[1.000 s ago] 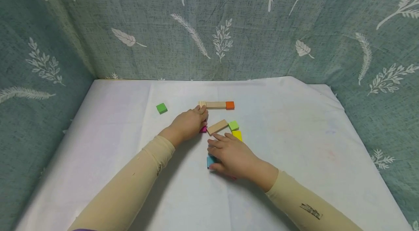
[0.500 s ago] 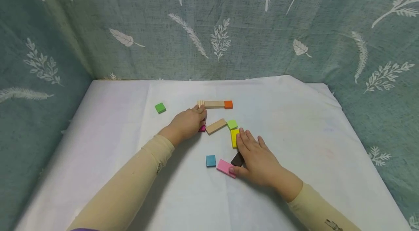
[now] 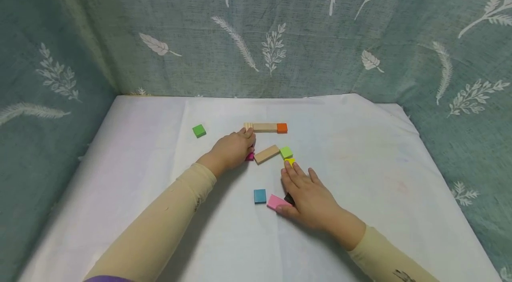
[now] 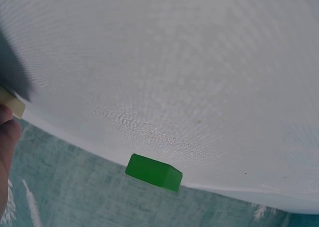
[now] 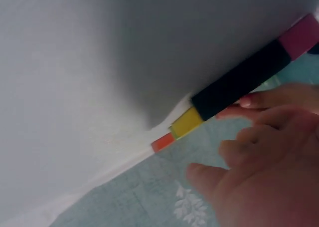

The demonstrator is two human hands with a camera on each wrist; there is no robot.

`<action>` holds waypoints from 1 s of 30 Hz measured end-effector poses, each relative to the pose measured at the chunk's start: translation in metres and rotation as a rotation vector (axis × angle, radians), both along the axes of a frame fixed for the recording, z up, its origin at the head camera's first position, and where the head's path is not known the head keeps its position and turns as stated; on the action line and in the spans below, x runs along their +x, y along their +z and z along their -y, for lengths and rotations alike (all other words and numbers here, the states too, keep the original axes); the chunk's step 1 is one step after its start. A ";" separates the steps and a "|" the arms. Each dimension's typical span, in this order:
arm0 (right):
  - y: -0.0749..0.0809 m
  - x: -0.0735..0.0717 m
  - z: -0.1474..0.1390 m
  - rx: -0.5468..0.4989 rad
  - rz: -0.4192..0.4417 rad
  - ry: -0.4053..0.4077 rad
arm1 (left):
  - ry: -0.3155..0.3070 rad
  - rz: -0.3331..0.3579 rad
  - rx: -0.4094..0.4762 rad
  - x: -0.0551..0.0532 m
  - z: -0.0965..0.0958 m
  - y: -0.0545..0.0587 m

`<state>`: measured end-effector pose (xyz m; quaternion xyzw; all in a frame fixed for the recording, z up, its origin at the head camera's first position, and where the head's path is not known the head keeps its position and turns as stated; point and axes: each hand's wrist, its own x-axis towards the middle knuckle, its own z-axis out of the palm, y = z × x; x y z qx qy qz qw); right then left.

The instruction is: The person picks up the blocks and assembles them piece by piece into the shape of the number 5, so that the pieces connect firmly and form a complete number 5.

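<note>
In the head view my left hand lies over the left end of the arrangement, fingertips at a ridged pale wooden block. A magenta block peeks out from under its fingers. My right hand is spread, with fingertips on the yellow block and thumb at the pink block. Its palm partly hides a black block, which shows lengthwise in the right wrist view between yellow and pink. A plain wooden block lies slanted between the hands, beside a light green block.
Behind the hands, a long wooden block joins an orange block. A blue block lies left of the pink one. Off to the left sits a green block. White cloth covers the table, with a patterned curtain behind.
My right hand has moved right off the blue block, uncovering it and the pink block, then shifted slightly left over the yellow and black ones. The left hand stays in place.
</note>
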<state>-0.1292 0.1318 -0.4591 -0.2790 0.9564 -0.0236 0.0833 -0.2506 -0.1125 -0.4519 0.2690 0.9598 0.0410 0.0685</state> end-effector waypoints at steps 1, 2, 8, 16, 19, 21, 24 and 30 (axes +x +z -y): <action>0.000 0.000 0.001 -0.015 -0.003 0.020 | 0.002 0.000 -0.001 0.000 -0.001 0.000; 0.001 0.001 0.003 -0.027 -0.008 0.048 | 0.008 0.002 -0.002 0.000 -0.001 0.001; -0.001 0.003 0.012 -0.039 -0.055 0.236 | 0.019 -0.006 -0.012 0.000 -0.003 0.001; -0.004 0.008 0.008 -0.023 -0.085 0.261 | 0.009 -0.009 -0.007 -0.001 -0.007 0.000; -0.004 0.009 0.005 -0.030 -0.081 0.246 | 0.012 -0.007 -0.010 -0.001 -0.008 0.000; -0.003 0.010 0.003 -0.038 -0.070 0.203 | 0.012 -0.003 -0.010 -0.001 -0.008 0.000; -0.001 0.008 -0.003 -0.041 -0.047 0.086 | 0.006 0.003 -0.012 -0.001 -0.008 0.000; 0.004 -0.006 -0.016 -0.045 -0.009 -0.071 | 0.013 0.017 -0.037 -0.001 -0.005 -0.001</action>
